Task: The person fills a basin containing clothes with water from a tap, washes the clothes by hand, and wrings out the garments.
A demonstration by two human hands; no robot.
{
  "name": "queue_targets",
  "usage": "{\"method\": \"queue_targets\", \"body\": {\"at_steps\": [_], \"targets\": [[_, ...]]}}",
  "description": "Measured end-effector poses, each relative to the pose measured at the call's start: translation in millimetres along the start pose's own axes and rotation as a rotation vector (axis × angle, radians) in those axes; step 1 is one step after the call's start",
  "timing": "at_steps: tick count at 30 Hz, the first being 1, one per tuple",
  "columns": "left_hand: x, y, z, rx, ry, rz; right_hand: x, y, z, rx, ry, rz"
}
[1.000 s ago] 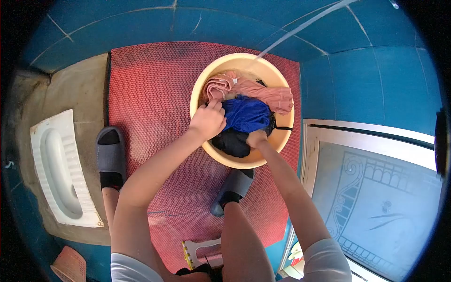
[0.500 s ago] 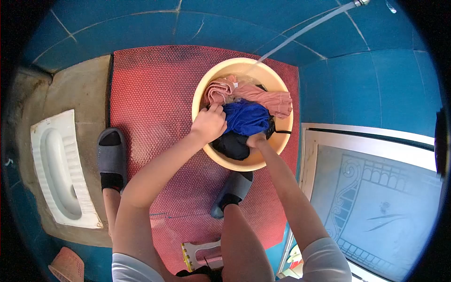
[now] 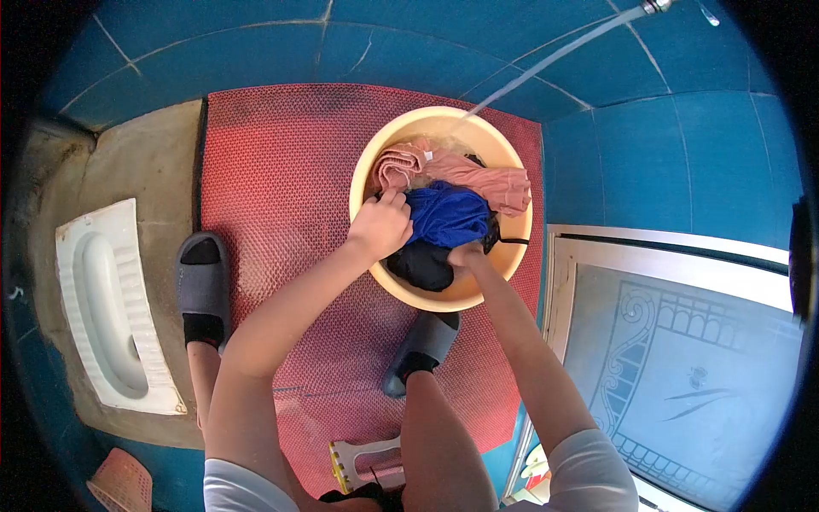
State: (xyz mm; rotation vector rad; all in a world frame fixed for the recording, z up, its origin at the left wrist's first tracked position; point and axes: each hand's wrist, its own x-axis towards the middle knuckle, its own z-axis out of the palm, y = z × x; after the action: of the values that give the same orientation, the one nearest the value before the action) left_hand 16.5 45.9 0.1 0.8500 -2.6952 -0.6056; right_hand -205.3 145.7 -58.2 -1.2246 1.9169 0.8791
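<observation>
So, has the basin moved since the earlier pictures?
No, not visibly. Judged against the red mat, the basin keeps the same place near the mat's right edge; only the camera view has shifted slightly.

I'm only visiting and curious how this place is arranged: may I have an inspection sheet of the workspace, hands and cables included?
Surface: red mat under a yellow basin.
Things: pink cloth, blue cloth and black cloth heaped in the basin; water stream entering.
Clutter: stool, pink basket.
Hands: left hand at the blue cloth's left edge; right hand at its near edge; grips unclear.
Cables: nothing seen.
Surroundings: blue tiled walls, squat toilet, frosted glass door.
</observation>
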Motion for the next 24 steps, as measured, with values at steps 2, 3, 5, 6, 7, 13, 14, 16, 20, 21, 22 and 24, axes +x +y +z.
{"method": "queue_targets", "body": {"at_steps": [2,3,5,6,7,13,14,16,20,21,22,24], "targets": [[0,1,-1,0.005,-0.012,-0.005,2,2,3,-0.002,0.045,-0.009],[0,1,-2,0.009,-0.025,-0.011,5,4,5,-0.002,0.067,-0.013],[0,1,-2,0.011,-0.029,-0.011,10,8,10,-0.003,0.089,-0.018],[0,1,-2,0.013,-0.033,-0.012,13,9,12,0.013,0.084,-0.024],[0,1,-2,0.013,-0.033,-0.012,16,10,13,0.029,0.08,-0.03],[1,1,-3,0.026,-0.034,-0.011,14,11,14,0.01,0.092,-0.027],[1,1,-4,0.025,-0.04,-0.012,13,10,13,0.006,0.094,-0.027],[1,1,-3,0.025,-0.046,-0.014,9,8,12,-0.002,0.099,-0.026],[1,1,-3,0.011,-0.014,-0.006,5,6,9,-0.018,0.109,-0.025],[0,1,-3,0.008,-0.008,-0.004,5,6,9,-0.023,0.112,-0.025],[0,1,-3,0.008,-0.007,-0.005,5,6,9,-0.028,0.114,-0.025],[0,1,-3,-0.004,-0.007,-0.006,8,7,11,-0.025,0.098,-0.015]]}}
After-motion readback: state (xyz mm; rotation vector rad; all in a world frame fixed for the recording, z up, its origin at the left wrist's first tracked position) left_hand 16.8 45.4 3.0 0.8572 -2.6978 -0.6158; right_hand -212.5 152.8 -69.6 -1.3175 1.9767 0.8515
